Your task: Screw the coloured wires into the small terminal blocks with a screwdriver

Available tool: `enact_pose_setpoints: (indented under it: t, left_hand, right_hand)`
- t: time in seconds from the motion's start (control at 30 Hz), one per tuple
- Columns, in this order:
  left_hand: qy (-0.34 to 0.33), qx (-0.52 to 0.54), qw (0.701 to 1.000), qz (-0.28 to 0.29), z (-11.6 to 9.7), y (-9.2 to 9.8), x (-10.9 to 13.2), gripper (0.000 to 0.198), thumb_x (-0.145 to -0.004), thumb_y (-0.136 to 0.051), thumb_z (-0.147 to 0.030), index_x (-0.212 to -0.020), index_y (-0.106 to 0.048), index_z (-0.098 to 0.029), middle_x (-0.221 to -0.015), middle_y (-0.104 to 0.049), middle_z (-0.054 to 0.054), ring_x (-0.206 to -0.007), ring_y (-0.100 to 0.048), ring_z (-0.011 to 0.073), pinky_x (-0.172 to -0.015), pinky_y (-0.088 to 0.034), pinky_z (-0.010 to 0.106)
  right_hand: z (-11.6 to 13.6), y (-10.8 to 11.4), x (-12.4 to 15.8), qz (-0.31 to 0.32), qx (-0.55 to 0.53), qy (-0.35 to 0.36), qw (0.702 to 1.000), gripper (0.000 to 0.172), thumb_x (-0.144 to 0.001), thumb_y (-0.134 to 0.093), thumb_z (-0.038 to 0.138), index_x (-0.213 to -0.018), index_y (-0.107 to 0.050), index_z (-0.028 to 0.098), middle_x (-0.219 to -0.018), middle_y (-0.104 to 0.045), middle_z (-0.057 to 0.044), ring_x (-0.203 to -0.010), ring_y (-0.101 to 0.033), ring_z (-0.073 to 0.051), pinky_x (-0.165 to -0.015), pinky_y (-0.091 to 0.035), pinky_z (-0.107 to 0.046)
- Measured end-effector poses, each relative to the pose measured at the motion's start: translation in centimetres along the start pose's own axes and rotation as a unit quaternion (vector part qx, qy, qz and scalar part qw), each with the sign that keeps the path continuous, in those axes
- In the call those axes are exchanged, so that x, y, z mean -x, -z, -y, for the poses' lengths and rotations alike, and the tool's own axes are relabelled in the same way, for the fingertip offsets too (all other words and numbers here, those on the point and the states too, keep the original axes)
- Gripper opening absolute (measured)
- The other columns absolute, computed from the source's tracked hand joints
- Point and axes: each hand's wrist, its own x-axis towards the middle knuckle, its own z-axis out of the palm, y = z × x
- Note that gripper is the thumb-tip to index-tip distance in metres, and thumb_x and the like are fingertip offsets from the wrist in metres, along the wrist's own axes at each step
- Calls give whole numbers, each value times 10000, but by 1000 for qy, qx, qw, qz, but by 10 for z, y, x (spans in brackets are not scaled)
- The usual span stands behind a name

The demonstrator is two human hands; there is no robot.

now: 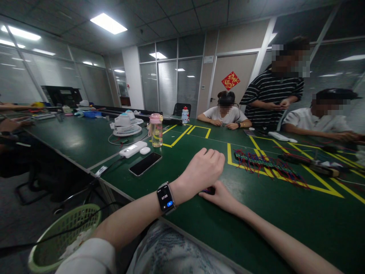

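Observation:
My left hand (203,167), with a smartwatch (165,198) on its wrist, is raised just above the table. Its fingers are curled closed, and they hide whatever may be in them. Lower and to the right, my right hand (221,196) rests on the green tabletop. Its thumb and fingers grip a small dark piece (210,190), partly hidden behind my left hand. Further right lies a row of green circuit boards with red and blue wires (265,163), inside yellow tape lines.
Left of my hands are a phone (145,164), a white power strip (133,149), a pink-lidded bottle (156,131) and a white fan (127,125). A green waste basket (95,213) stands on the floor. Several people are around the table.

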Motion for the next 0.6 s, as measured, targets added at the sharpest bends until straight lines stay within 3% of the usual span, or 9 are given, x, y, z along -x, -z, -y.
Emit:
enact_pose_setpoints:
  t: [0.13,0.23,0.3,0.37,0.47,0.5,0.53,0.6]
  left_hand:
    - [13,183,983,-11,8,-10,2,223,-915,-438,-260,-1062,-566,-149,-936,-590,60,-847,-566,176,-741,-411,286]
    - [50,367,928,-40,18,-19,1,272,-871,-515,-388,-1014,-631,-188,-945,-578,53,-864,-575,164,-783,-445,269]
    - [74,475,874,-66,23,-26,0,261,-906,-453,-332,-994,-656,-192,-1031,-582,70,-957,-575,168,-875,-439,286]
    - [83,590,801,-64,26,-33,-1,272,-919,-418,-288,-982,-662,-187,-1091,-599,80,-1041,-566,183,-920,-437,308]
    - [123,733,667,-47,21,-46,-1,243,-878,-502,-304,-991,-641,-140,-952,-651,91,-847,-635,174,-780,-509,309]
    - [152,745,646,-65,18,-51,0,244,-850,-549,-318,-972,-643,-128,-894,-650,82,-762,-634,156,-716,-516,289]
    - [178,744,637,-96,15,-55,1,251,-828,-580,-333,-951,-647,-126,-825,-638,62,-666,-608,128,-643,-508,260]
    - [208,709,659,-142,9,-59,3,238,-808,-602,-356,-892,-663,-142,-791,-614,35,-602,-560,94,-592,-483,229]
  right_hand:
    - [3,2,0,13,2,-5,1000,91,-748,-639,216,-788,-690,153,-779,-661,-38,-705,-581,-169,-647,-465,-275]
    - [6,3,0,22,12,-13,1000,71,-749,-634,196,-768,-684,148,-749,-641,-32,-673,-566,-153,-621,-447,-261]
    - [7,4,0,19,17,-9,1000,45,-742,-642,187,-744,-671,153,-745,-625,-25,-676,-559,-146,-625,-441,-255]
    - [8,4,-1,17,17,3,1000,24,-741,-647,181,-733,-661,162,-753,-612,-17,-693,-556,-142,-638,-440,-252]
    - [9,5,-1,17,12,11,1000,17,-746,-651,177,-741,-665,168,-770,-606,-19,-714,-558,-143,-653,-445,-254]
    - [9,5,-1,16,11,10,1000,20,-747,-654,180,-745,-670,168,-776,-608,-23,-720,-560,-144,-662,-449,-258]
    - [8,5,0,15,10,9,1000,26,-748,-657,185,-750,-676,167,-782,-611,-27,-724,-562,-146,-670,-453,-262]
    - [8,4,0,13,6,7,1000,39,-749,-662,197,-758,-686,168,-786,-617,-31,-725,-566,-147,-680,-460,-268]
